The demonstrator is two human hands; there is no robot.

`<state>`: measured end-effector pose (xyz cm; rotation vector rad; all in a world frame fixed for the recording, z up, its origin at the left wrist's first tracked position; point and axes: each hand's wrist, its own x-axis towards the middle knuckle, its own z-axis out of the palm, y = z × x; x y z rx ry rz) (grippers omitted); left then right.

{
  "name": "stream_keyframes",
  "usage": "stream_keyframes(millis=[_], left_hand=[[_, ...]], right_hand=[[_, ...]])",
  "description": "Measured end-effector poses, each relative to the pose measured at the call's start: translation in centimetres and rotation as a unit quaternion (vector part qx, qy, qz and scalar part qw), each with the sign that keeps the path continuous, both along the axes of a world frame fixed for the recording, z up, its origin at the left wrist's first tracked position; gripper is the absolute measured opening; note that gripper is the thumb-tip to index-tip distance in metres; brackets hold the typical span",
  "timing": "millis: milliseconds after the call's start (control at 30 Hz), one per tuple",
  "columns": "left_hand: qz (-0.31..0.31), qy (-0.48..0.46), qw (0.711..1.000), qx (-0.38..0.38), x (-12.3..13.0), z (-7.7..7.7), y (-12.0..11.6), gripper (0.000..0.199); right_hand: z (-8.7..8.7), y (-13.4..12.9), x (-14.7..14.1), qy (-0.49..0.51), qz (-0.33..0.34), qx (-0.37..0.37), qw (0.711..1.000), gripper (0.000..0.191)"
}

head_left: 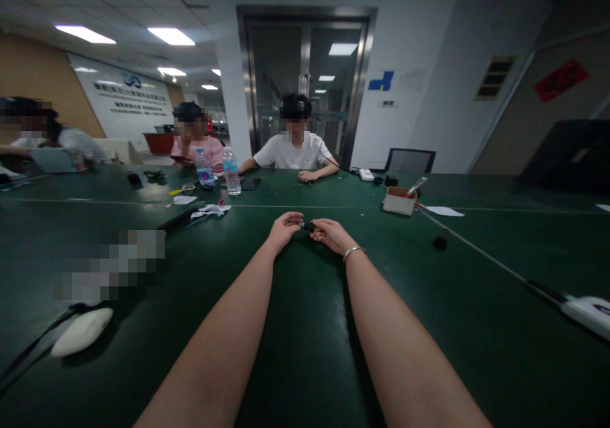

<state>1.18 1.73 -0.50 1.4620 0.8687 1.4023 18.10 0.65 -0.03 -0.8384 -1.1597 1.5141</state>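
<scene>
In front of me, a small black stick-like object (pixel 309 226) with a pale, shiny end is held between my two hands above the green table (pixel 305 326). The fingers and thumb of my left hand (pixel 284 230) close on its pale end. My right hand (pixel 332 234), with a silver bracelet at the wrist, grips the black part from the other side. What kind of object it is cannot be made out.
A carton (pixel 399 202) with a pen stands right of my hands, near a small black item (pixel 441 240). Water bottles (pixel 232 173) stand back left. A white mouse-like device (pixel 82 333) lies front left. A person (pixel 296 148) sits opposite; others sit farther left.
</scene>
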Motion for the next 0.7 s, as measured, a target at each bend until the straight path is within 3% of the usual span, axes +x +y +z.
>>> stream_keyframes(millis=[467, 633, 700], left_hand=[[0.003, 0.002, 0.999, -0.044, 0.05, 0.34, -0.55, 0.034], [0.006, 0.007, 0.998, -0.057, 0.08, 0.06, -0.21, 0.028], [0.008, 0.010, 0.999, -0.046, 0.06, -0.07, -0.08, 0.027]], right_hand=[[0.14, -0.15, 0.03, -0.002, -0.003, -0.002, 1.000, 0.005], [0.49, -0.44, 0.02, -0.007, 0.009, -0.013, 1.000, 0.025], [0.70, -0.55, -0.03, -0.009, 0.021, -0.017, 1.000, 0.025]])
